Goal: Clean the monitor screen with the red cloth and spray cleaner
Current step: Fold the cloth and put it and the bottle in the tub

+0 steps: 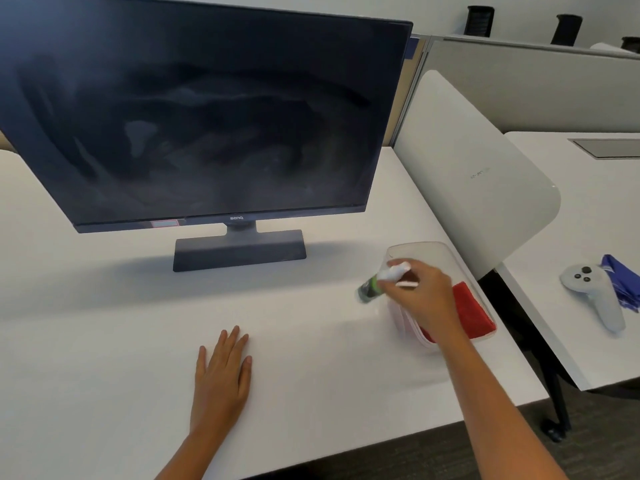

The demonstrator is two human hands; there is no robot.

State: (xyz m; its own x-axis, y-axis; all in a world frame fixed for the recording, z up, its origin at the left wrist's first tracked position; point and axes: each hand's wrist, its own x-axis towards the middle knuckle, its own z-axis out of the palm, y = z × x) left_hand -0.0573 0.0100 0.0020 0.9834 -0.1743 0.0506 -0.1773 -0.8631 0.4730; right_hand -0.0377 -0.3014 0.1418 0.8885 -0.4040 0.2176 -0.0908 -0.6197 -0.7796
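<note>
A white worktop [86, 323] carries the monitor [207, 112] at 11 o'clock, its dark screen smeared with streaks. The left hand [221, 368] lies flat at 7 o'clock, fingers [235, 341] straight and close together. At 4 o'clock the right hand [422, 296] curls its fingers round the spray [372, 287], tilted over a clear tray [433, 249] in which the red cloth [472, 313] lies. A white chair [478, 168] stands at 2 o'clock before a grey partition [536, 84]. A second worktop [588, 209] at 3 o'clock bears a controller [595, 292] and a blue cloth [623, 282].
</note>
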